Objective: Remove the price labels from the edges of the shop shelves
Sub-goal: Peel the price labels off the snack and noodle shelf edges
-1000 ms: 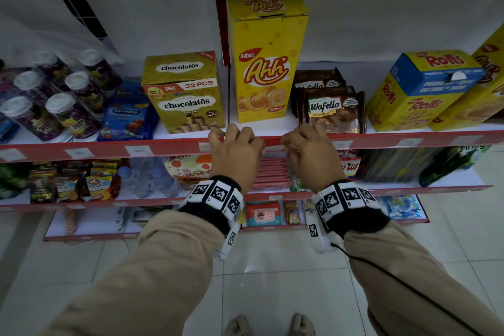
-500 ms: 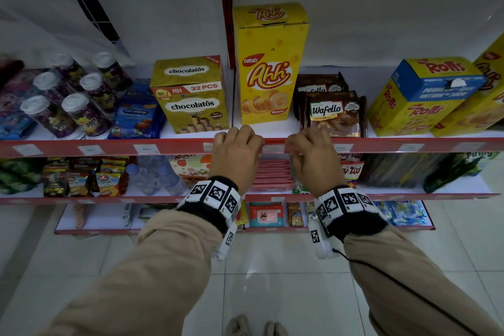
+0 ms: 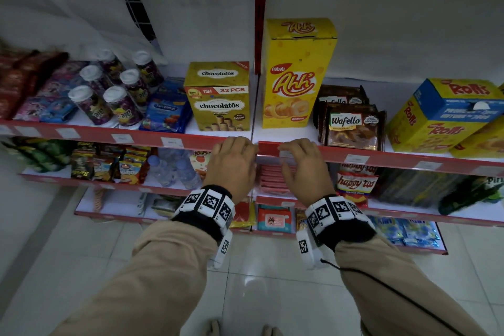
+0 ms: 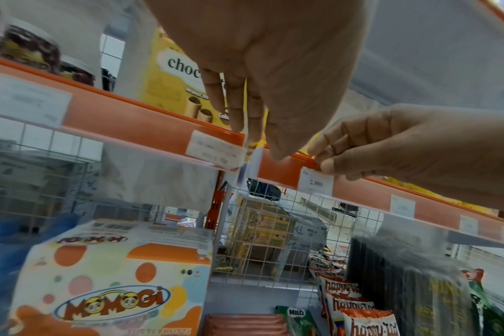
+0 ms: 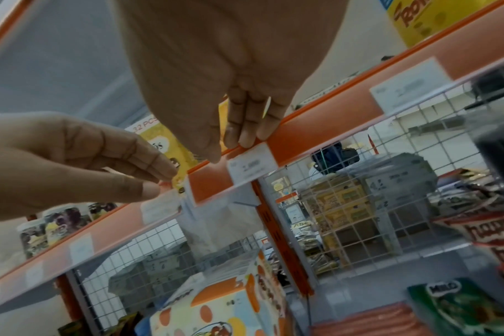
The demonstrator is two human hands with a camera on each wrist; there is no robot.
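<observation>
My left hand [image 3: 235,157] and right hand [image 3: 298,161] are at the red edge strip [image 3: 395,159] of the shelf, either side of the join between two shelf bays. In the right wrist view my left hand [image 5: 167,179] pinches the end of the left strip between thumb and fingers, just above a white price label [image 5: 161,205]. The fingertips [image 5: 245,138] of my right hand rest on the top edge of the right strip above a label printed 2.000 [image 5: 252,167]. Both labels, the left one [image 4: 216,147] and the 2.000 label [image 4: 315,181], sit behind clear covers.
More white labels [image 3: 171,142] [image 3: 356,159] sit along the strip on both sides. Above it stand a chocolatos box [image 3: 218,95], a tall yellow Ahh box [image 3: 297,73], Wafello packs [image 3: 351,128] and Rolls boxes [image 3: 447,112]. Lower shelves hold snacks and bottles.
The head view has tilted up, so more of the back wall shows. Both hands stay at the shelf edge and sit slightly closer together.
</observation>
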